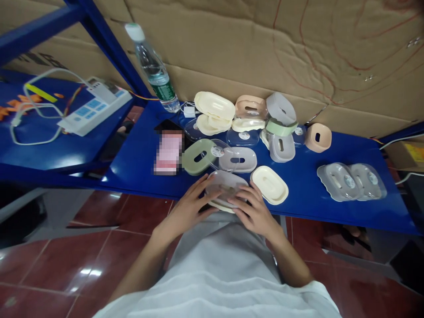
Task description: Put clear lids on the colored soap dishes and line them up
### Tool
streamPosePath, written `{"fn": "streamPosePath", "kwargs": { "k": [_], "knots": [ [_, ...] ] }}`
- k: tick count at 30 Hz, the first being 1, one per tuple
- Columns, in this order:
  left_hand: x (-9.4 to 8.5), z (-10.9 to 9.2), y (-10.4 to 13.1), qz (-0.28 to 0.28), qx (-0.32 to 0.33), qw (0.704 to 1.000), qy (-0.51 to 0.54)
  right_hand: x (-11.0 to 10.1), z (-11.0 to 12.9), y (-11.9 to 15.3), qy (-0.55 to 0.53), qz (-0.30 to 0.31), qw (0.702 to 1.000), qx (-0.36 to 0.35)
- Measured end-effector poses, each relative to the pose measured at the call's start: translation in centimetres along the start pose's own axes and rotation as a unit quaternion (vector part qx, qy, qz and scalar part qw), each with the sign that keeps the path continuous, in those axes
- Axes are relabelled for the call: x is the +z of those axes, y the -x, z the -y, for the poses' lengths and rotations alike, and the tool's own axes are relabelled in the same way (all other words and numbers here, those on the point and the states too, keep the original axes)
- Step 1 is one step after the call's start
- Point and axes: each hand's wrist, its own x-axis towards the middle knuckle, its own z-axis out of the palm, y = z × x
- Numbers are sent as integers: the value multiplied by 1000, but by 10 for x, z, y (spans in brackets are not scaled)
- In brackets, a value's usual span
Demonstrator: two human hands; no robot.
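At the table's front edge, both my hands are on a greyish soap dish (pixel 227 182) with a cream base showing beneath. My left hand (pixel 190 205) grips its left side, fingers curved over the top and around the edge. From the right, my right hand (pixel 253 207) holds it with its fingers on the top. Parts of the dish are hidden under my fingers. Just right of it lies a cream oval tray (pixel 270 184). Behind it are a grey slotted dish (pixel 243 160), a green slotted dish (pixel 198 157) and a clear lid (pixel 217 152).
More soap dish parts, among them a peach piece (pixel 318 138), stand along the cardboard wall (pixel 232 53). Two clear-lidded grey dishes (pixel 341 181) lie at the right. A water bottle (pixel 157 75), a phone (pixel 168 152) and a power strip (pixel 94 110) are at the left.
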Motion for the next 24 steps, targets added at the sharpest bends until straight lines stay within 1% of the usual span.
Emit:
{"fn": "streamPosePath", "kwargs": {
  "k": [3,6,10,16,21,24],
  "knots": [
    [5,4,1,-56,28,998,-25,1,1,-1,8,-6,1000,-10],
    [11,7,0,-90,46,994,-37,4,2,-1,19,-13,1000,-15],
    [16,9,-2,-97,44,993,-43,7,3,-1,51,-9,999,-9],
    [17,8,-4,-97,39,993,-55,9,5,-1,79,8,997,-16],
    [15,8,-2,-105,41,993,-45,10,6,1,68,3,998,-14],
    [15,8,-1,-106,45,993,-38,2,4,9,61,-23,998,-9]
  ]
}}
